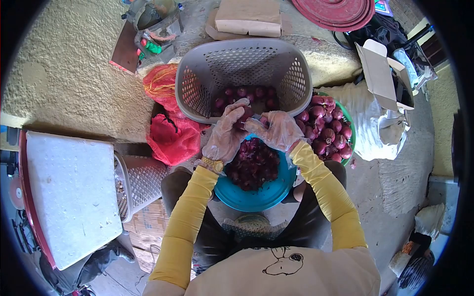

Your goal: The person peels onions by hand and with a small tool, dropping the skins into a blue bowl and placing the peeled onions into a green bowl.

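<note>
Both hands wear clear plastic gloves and meet above the near rim of a grey perforated basket [197, 117]. My left hand [226, 130] has its fingers wrapped round a red onion [244, 117]. Beside it, my right hand [277, 129] is closed, its fingertips pinched at the onion's right side; what they grip is too small to make out. Several red onions lie in the bottom of the basket. Beneath the hands is a blue basin [232, 194] with dark red onion skins [253, 165]. At the right, a green basin [352, 123] is heaped with red onions [328, 134].
Red mesh sacks [173, 138] lie left of the basket. Further left are a white-topped box [71, 192] and a second perforated basket [143, 180]. A white sack [363, 118] and an open carton [377, 74] are at the right. Cardboard [248, 17] and a red lid [335, 11] sit behind.
</note>
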Tool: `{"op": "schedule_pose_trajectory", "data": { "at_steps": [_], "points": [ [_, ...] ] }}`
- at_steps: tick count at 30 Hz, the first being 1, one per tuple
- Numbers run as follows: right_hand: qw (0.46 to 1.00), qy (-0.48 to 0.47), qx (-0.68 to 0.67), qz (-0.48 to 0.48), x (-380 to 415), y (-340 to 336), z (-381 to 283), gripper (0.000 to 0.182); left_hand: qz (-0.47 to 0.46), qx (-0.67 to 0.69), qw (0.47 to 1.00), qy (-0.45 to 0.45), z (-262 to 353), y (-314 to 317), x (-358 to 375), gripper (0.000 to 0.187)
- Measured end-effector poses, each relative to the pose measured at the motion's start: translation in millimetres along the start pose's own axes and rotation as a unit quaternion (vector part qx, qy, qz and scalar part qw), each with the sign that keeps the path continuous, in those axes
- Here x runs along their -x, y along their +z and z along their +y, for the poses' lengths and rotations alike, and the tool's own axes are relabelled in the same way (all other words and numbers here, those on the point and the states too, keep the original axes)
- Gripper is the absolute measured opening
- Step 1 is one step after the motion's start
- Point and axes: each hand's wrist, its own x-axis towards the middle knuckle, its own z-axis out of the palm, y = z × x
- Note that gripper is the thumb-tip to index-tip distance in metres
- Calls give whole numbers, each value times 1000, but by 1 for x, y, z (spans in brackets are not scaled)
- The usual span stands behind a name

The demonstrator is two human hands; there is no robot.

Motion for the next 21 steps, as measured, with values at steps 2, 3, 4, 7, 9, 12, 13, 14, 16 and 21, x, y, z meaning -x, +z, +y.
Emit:
{"op": "schedule_pose_trajectory", "data": {
  "at_steps": [2, 3, 4, 7, 9, 12, 13, 14, 16, 21],
  "points": [
    [1000, -14, 8, 13, 1, 3, 4, 71, -21, 4, 1000, 2, -4, -7, -3, 49],
    [996, -50, 67, 36, 2, 1, 0, 65, -20, 4, 1000, 2, -3, -8, -4, 49],
    [986, -86, 127, 60, 4, -2, -3, 60, -20, -6, 1000, 9, -3, -8, -5, 49],
    [980, -125, 152, 33, 6, -12, -19, 62, -28, -13, 1000, 1, 2, -8, -4, 48],
    [973, -141, 182, 32, 7, -7, -19, 63, -36, -10, 999, -14, 6, -6, -3, 47],
    [959, -150, 239, -34, 6, -4, -14, 64, -18, 5, 1000, -15, 7, -5, -2, 45],
    [948, -144, 265, -100, 6, -4, -12, 65, -13, 0, 1000, -3, 6, -8, -4, 44],
    [948, -144, 264, -100, 6, -5, -12, 65, -8, -6, 1000, 9, 6, -10, -5, 43],
    [963, -147, 205, -92, 8, -7, -14, 70, -3, -11, 1000, 12, 8, -9, -3, 42],
    [987, -46, 151, 18, 1, -23, -29, 78, -12, 0, 1000, 7, 8, -6, -2, 40]
  ]
}}
